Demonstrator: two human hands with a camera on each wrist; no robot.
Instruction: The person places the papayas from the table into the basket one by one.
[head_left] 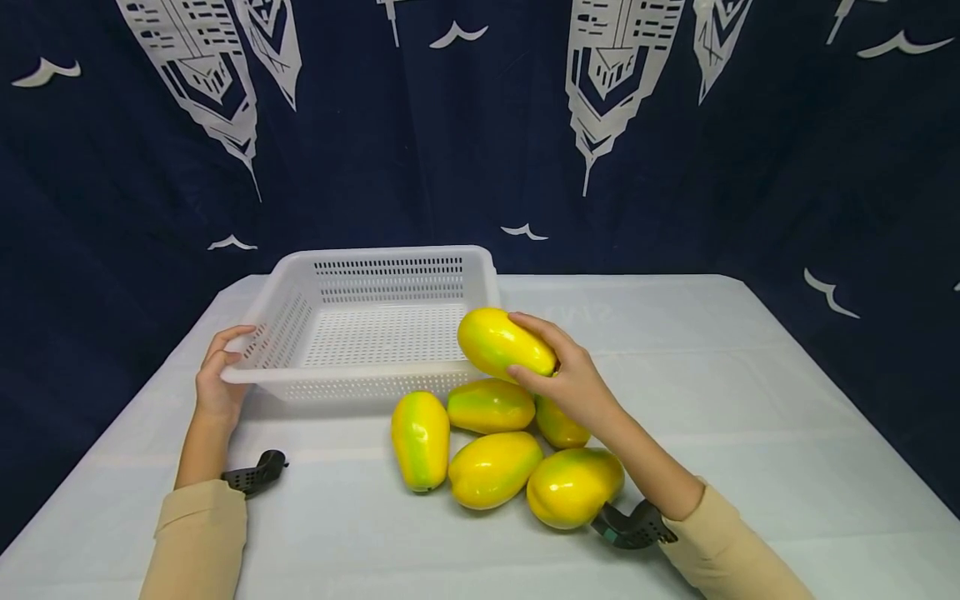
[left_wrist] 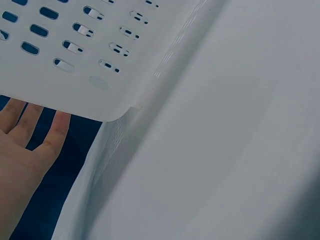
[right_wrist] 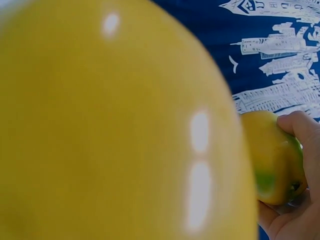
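Observation:
My right hand (head_left: 566, 367) grips a yellow papaya (head_left: 498, 342) with a greenish tinge, raised at the right front corner of the white plastic basket (head_left: 360, 373). In the right wrist view, the thumb and fingers hold that papaya (right_wrist: 275, 160) from its stem end. At the basket's left front corner my left hand (head_left: 219, 379) grips the rim, fingers over the edge. The left wrist view shows several of its fingers (left_wrist: 57, 130) against the basket wall (left_wrist: 90, 95); the thumb is hidden there. No fruit shows inside the basket.
Several more papayas (head_left: 495, 469) lie grouped on the white-covered table (head_left: 337, 533) before the basket's right half. One large papaya (right_wrist: 115, 130) fills much of the right wrist view. A dark blue printed curtain (head_left: 420, 150) hangs behind the table.

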